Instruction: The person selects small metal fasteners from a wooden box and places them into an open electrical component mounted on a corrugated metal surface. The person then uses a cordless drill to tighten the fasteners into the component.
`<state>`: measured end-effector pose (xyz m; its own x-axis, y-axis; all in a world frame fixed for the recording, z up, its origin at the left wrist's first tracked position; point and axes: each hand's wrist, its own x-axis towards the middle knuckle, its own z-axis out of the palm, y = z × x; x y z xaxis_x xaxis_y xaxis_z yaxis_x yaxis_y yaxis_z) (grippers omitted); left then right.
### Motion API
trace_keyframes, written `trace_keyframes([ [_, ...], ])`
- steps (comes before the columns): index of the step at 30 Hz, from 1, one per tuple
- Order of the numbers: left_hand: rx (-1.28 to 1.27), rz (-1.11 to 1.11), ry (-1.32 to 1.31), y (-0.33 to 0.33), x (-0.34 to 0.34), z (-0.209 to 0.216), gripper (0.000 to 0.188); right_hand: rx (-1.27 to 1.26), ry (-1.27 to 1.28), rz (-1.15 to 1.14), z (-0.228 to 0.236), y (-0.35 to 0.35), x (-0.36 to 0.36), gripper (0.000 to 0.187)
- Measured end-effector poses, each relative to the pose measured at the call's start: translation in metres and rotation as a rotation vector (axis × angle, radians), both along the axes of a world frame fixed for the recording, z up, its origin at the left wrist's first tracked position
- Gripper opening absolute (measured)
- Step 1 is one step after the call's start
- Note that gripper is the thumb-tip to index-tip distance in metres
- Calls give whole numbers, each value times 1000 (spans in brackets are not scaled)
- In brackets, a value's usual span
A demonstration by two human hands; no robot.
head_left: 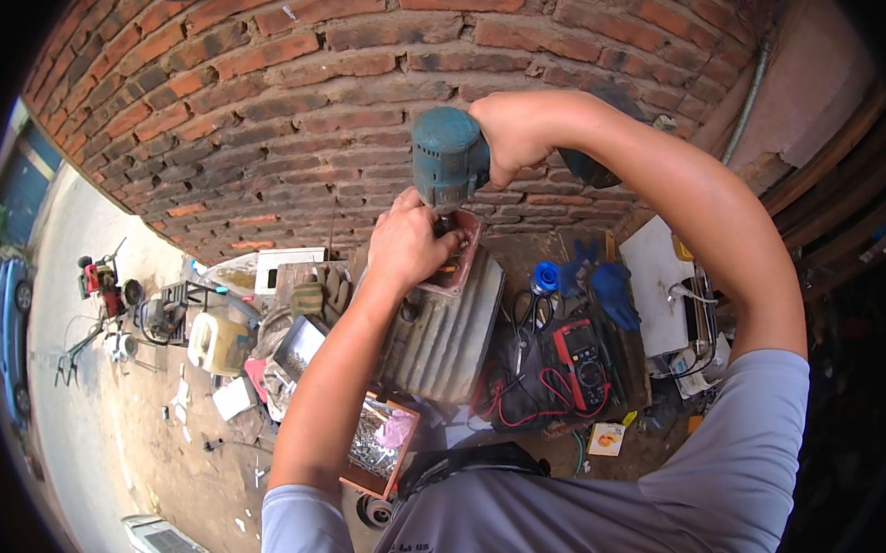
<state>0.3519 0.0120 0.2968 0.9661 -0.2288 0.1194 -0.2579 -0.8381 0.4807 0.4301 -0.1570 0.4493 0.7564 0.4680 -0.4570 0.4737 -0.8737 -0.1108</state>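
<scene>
My right hand [512,138] is wrapped round the grip of a teal power drill [449,154], which points downward in front of the brick wall. Below the drill's nose, my left hand [409,242] has its fingers curled in at the tool's tip; whatever they pinch there is hidden. Both meet over a small reddish open box [471,233] on top of a grey finned motor housing [448,326]. Part of the box's inside shows beside my left thumb, with a bit of yellow in it.
A red and black multimeter [580,365] with leads lies right of the motor, near blue gloves [616,295] and a blue roll [544,277]. A wooden tray of small metal parts [370,459] sits close to me. A yellowish jerry can [216,344] stands left. The brick wall [354,101] rises directly behind.
</scene>
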Motion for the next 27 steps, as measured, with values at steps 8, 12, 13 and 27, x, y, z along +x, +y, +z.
trace_keyframes([
  [8, -517, -174, 55, 42, 13, -11, 27, 347, -77, 123, 2, -8, 6, 22],
  [12, -434, -309, 217, 72, 12, -5, 32, 351, -26, 71, -3, 1, 4, 24],
  [13, -374, -336, 232, 75, 11, 0, 34, 344, -24, 82, -6, 4, 6, 24],
  [27, -382, -306, 86, 67, 9, -11, 30, 190, 54, 47, -4, 18, -2, 27],
])
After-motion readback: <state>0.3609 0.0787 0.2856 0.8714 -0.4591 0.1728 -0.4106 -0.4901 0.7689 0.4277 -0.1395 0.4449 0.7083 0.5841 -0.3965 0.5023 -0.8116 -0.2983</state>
